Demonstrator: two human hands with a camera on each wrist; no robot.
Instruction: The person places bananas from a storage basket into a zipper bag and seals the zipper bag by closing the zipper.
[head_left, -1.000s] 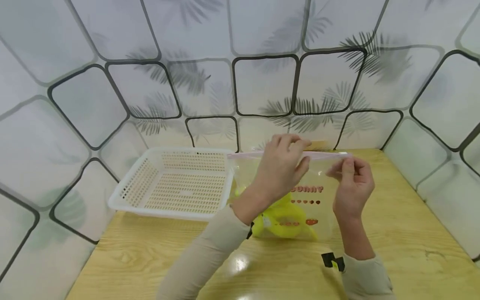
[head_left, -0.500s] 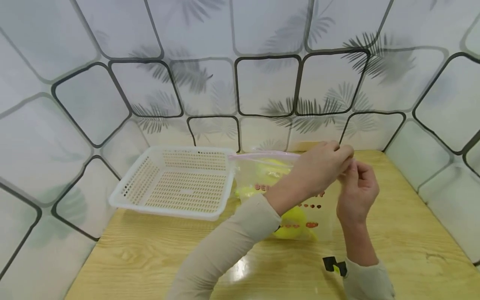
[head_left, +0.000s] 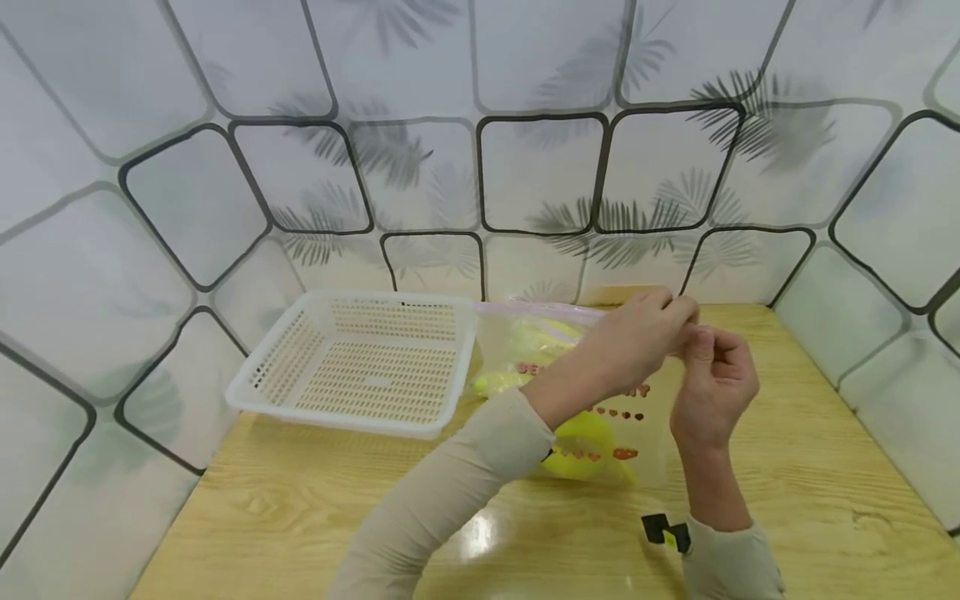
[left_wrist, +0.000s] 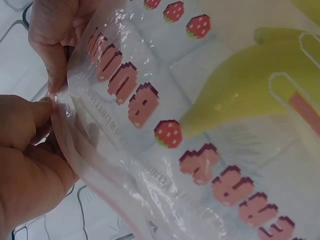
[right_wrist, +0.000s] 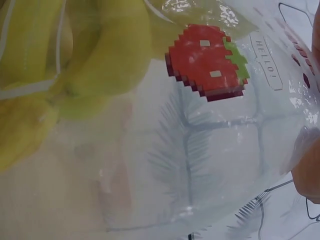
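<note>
A clear zip bag (head_left: 651, 425) with a pink zip strip (head_left: 540, 310) along its top stands upright on the table. Red strawberry prints and pink lettering mark its front. Inside lie yellow bananas (left_wrist: 245, 75), also visible as curved bananas (right_wrist: 117, 55) through the film in the right wrist view. My left hand (head_left: 637, 337) reaches across the bag and pinches the zip strip near its right end. Right beside it, my right hand (head_left: 712, 387) pinches the bag's upper right corner. Fingertips of both hands meet there; the corner itself is hidden by them.
Left of the bag, close to it, sits a white perforated plastic basket (head_left: 243, 392) with nothing in it. A patterned curtain (head_left: 540, 167) encloses the wooden table (head_left: 285, 500) at the back and sides. A tan strip (head_left: 615, 294) shows behind the bag.
My left hand has moved right along the zip strip, from its middle to the right end, meeting the right hand. The right hand has stayed nearly in place, holding the corner.
</note>
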